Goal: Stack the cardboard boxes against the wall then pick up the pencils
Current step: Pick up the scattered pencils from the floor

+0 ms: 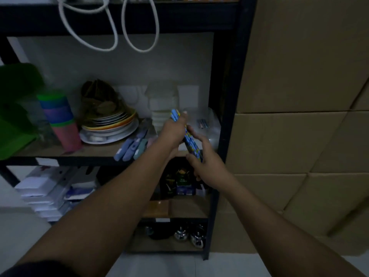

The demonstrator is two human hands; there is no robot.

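The left hand (175,134) grips the bundle of blue patterned pencils (189,141) near its top; the right hand (208,166), just below, pinches its lower end. Stacked brown cardboard boxes (299,136) stand right of both hands.

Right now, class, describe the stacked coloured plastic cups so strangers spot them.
Find the black metal rack beside the brown cardboard boxes. Left of the piled plates on its shelf stands the plastic cup stack, alone banded green, blue, purple, pink.
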